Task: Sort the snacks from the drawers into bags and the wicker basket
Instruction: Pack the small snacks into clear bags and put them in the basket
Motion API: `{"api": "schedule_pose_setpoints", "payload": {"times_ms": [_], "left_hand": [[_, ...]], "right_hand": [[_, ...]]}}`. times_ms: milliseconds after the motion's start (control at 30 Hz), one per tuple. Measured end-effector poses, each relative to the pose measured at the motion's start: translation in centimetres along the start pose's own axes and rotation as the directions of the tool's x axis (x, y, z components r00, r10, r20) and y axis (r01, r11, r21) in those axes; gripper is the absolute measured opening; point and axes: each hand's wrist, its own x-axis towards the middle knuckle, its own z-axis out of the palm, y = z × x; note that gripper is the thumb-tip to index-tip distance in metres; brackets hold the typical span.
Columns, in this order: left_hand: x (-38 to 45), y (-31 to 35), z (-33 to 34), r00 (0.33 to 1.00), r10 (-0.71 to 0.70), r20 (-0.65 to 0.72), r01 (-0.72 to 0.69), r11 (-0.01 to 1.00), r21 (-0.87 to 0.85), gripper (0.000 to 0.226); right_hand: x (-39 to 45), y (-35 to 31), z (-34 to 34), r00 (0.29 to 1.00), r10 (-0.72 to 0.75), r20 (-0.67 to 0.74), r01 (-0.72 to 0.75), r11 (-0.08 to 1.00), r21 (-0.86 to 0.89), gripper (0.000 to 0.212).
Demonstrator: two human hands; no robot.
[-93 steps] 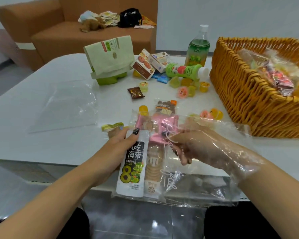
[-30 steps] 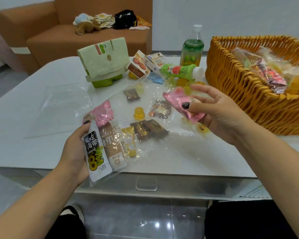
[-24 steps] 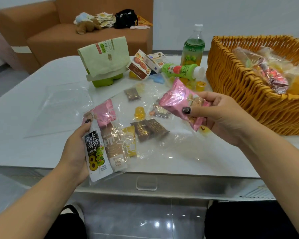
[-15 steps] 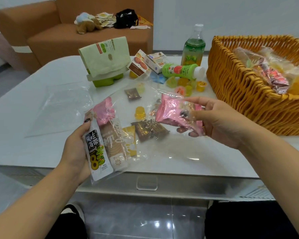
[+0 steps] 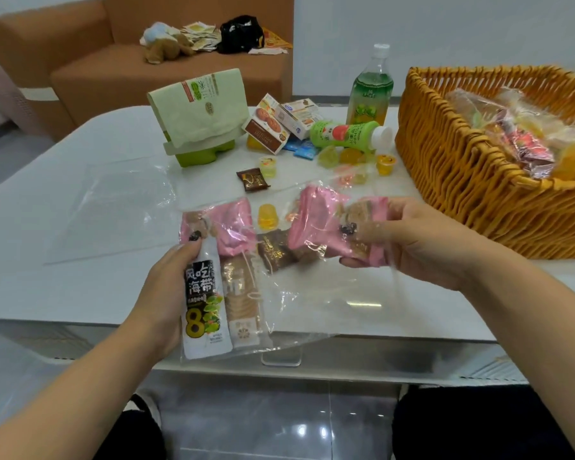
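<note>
My left hand (image 5: 166,287) grips the left side of a clear plastic bag (image 5: 312,300) at the table's near edge, thumb on top. The bag holds a white seaweed packet (image 5: 202,293), a biscuit pack (image 5: 241,300), a pink snack pack (image 5: 234,224) and brown chocolate bars (image 5: 276,252). My right hand (image 5: 412,240) holds a second pink snack pack (image 5: 316,224) inside the bag's mouth, film over its fingers. The wicker basket (image 5: 462,180) stands at the right with several wrapped snacks in it.
Loose on the white table (image 5: 63,277) lie jelly cups (image 5: 385,164), a chocolate (image 5: 252,180), biscuit boxes (image 5: 266,127), a lying green bottle (image 5: 346,136), an upright bottle (image 5: 372,91), a green pouch (image 5: 200,111) and an empty clear bag (image 5: 113,207). A brown sofa stands behind.
My right hand picked a pink snack pack off the table, lifted it and pushed it leftwards into the bag's mouth. My left hand kept its hold on the bag.
</note>
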Motion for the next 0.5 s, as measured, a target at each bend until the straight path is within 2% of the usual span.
{"api": "schedule_pose_setpoints", "payload": {"times_ms": [100,200,333,367,467,500], "left_hand": [[-0.3,-0.2,0.4,0.999,0.034,0.039,-0.038,0.994,0.099,0.022],[-0.9,-0.2,1.2,0.992,0.057,0.116,-0.073,0.988,0.137,0.022],[-1.6,-0.4,2.1,0.976,0.089,0.197,-0.122,0.979,0.162,0.024],[-1.7,-0.4,2.2,0.973,0.092,0.213,-0.129,0.977,0.169,0.03],[-1.6,-0.5,2.2,0.966,0.108,0.235,-0.161,0.962,0.22,0.05],[-1.6,-0.6,2.2,0.965,0.104,0.241,-0.162,0.958,0.237,0.053]], "right_hand": [[-0.2,0.7,0.5,0.996,-0.014,0.092,0.021,0.997,-0.079,0.036],[0.4,2.1,1.3,0.997,-0.01,0.078,0.026,0.977,-0.209,0.031],[1.0,3.4,1.9,0.993,-0.096,0.07,0.104,0.987,-0.122,0.021],[1.6,3.6,1.7,0.994,-0.079,0.079,0.086,0.991,-0.101,0.021],[3.5,5.6,1.6,0.986,0.15,0.069,-0.133,0.968,-0.211,0.018],[3.3,6.8,1.5,0.977,0.153,0.149,-0.11,0.958,-0.264,0.023]]}}
